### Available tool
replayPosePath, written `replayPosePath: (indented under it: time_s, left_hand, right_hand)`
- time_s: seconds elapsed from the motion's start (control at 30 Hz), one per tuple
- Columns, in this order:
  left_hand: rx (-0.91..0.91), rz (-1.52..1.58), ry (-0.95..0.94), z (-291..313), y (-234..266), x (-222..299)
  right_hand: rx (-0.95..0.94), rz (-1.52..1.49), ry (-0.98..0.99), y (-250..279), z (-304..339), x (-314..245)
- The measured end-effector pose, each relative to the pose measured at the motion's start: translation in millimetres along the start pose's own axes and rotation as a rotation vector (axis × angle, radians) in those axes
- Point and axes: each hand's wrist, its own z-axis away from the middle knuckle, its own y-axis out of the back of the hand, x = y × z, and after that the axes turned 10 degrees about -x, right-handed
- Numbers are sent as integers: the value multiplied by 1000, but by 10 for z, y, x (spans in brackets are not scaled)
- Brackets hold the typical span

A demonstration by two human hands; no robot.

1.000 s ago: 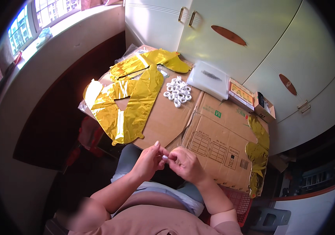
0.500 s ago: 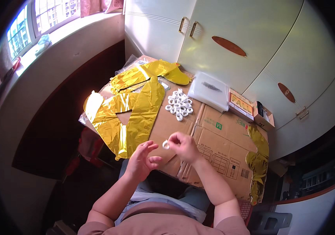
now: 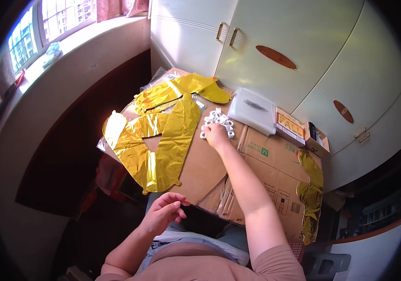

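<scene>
1. Filling the back from 12 to 3 o'clock, tall white cupboards (image 3: 322, 42) stand behind the other things.
2. Brown cardboard (image 3: 200, 171) lies flat and spreads across the middle of the view.
3. At 6 o'clock is a person in a dull pink shirt (image 3: 200, 270), with both arms forward.
4. A big gold foil shape (image 3: 177, 136) with a hole in it lies on the cardboard at 9 o'clock. A second gold piece (image 3: 186, 85) is just past it at 11 o'clock, and a third gold piece (image 3: 310, 192) is at 4 o'clock.
5. A cloudy plastic pack (image 3: 252, 107) is at 2 o'clock. Just beside it, near 3 o'clock, is an orange and white box (image 3: 290, 124).
6. The left hand (image 3: 165, 210) is low, at 7 o'clock. Its fingers bend softly, a bit apart.
7. The right hand (image 3: 217, 135) is near the middle, toward 1 o'clock. Its fingertips are hidden, so I cannot tell if they hold anything.
8. Small white rings (image 3: 218, 116) sit in a heap on the cardboard at 1 o'clock, and the right hand covers the near part.
</scene>
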Motion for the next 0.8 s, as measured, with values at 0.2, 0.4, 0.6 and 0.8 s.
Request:
replayPosePath:
  time_s: [0.2,0.4,0.6,0.8]
  left_hand:
    - [39,-288,143,190,313,85]
    - [186,-1004,321,511,709,-117]
    - [-22,-1564,374,433,1120,-612]
    - [-134,-1656,420,182,1019,-766]
  right_hand:
    - [287,-41,214,663,1278,-445]
    - [-405,-405,183,181,3079,-725]
    - [-558,-374,-190,-905,3567,26]
    - [-931,-505,-268,-1457,3292,127]
